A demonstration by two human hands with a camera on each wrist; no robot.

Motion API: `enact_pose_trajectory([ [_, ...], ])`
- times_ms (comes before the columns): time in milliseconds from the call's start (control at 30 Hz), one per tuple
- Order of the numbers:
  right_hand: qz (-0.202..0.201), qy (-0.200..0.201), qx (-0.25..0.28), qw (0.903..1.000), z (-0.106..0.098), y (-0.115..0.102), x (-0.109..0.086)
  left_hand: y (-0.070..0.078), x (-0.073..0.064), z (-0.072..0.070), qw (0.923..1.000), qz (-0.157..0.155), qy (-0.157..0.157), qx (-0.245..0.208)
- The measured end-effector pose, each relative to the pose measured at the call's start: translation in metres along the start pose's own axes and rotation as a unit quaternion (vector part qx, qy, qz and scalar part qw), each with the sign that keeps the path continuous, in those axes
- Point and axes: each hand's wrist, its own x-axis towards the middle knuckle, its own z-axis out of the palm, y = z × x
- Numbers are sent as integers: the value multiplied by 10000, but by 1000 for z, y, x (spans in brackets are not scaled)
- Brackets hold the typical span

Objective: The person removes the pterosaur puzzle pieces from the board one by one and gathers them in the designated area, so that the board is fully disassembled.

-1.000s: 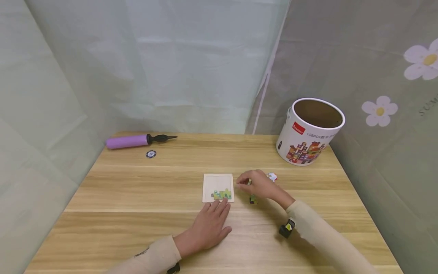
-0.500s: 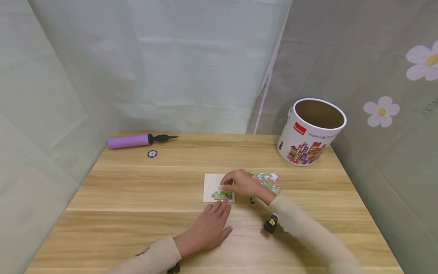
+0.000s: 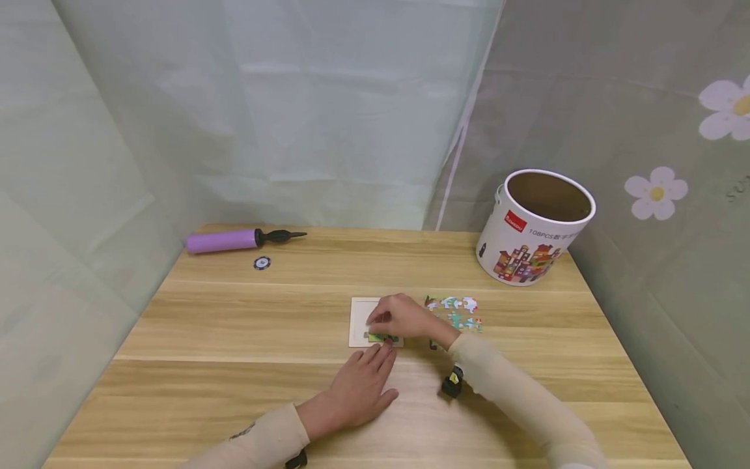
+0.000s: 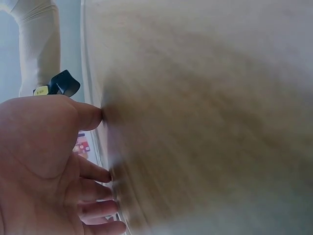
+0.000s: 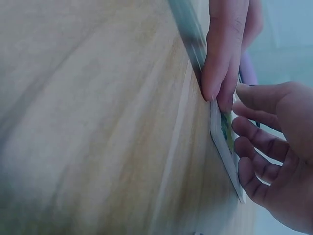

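A shallow square puzzle tray (image 3: pixel 359 319) lies mid-table, with joined green puzzle pieces (image 3: pixel 377 337) along its near edge. My left hand (image 3: pixel 362 385) lies with fingers extended, its fingertips on the tray's near edge and the joined pieces. Over the tray, my right hand (image 3: pixel 401 316) is bent downward, thumb and forefinger close together in a pinch on a puzzle piece that the fingers largely hide. In the right wrist view, the right hand's curled fingers (image 5: pixel 264 142) stand right at the tray (image 5: pixel 222 142), opposite the left hand's fingertips (image 5: pixel 215 83).
Loose puzzle pieces (image 3: pixel 456 319) lie right of the tray, partly behind my right wrist. A white printed bucket (image 3: pixel 521 251) stands at the back right. At the back left are a purple hand pump (image 3: pixel 225 241) and a round chip (image 3: pixel 262 262). Curtains (image 3: pixel 328 130) enclose the table (image 3: pixel 246 365).
My right hand has moved left from beside the loose pieces to over the tray, then lower towards the joined pieces. The left hand has stayed at the tray's near edge.
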Motion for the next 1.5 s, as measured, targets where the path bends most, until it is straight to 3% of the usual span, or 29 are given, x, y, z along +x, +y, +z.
enact_pose_trajectory([
  [300,75,-147,101,9998,-1,-2,1,-1,1,2,9999,23,146,28],
  [600,144,-136,507,9985,0,-2,0,-2,1,1,10000,-5,85,42],
  [1100,124,-355,570,9977,-1,-4,0,-1,2,1,10000,-37,-89,12],
  [1500,142,-267,970,9948,0,-3,0,-2,1,-2,10000,1,4,63],
])
